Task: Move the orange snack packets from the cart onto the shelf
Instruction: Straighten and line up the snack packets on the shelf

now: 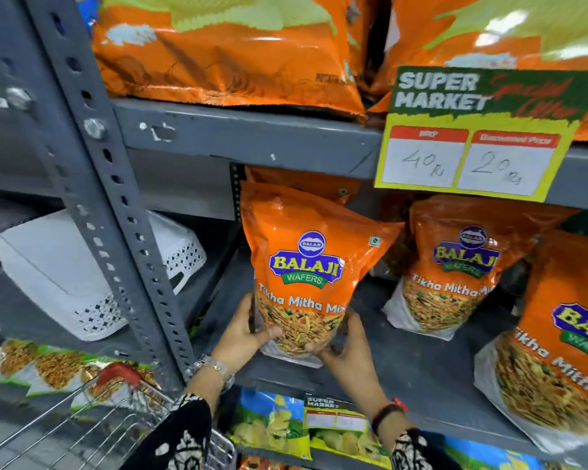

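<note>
An orange Balaji snack packet (306, 266) stands upright at the left end of the grey metal shelf (404, 361). My left hand (243, 334) grips its lower left corner. My right hand (348, 347) grips its lower right corner. Another orange packet (306, 181) stands right behind it. Two more of the same packets stand to the right, one (455, 266) further back and one (564, 340) close at the right edge. The wire cart (92, 422) with a red handle is at the lower left; its inside is mostly out of view.
A grey slotted upright post (116, 205) rises left of the packet. The shelf above holds large orange bags (224, 56) and a yellow price sign (472, 137). A white perforated basket (82, 273) lies on the left bay. Blue-green chip packets (272, 425) fill the shelf below.
</note>
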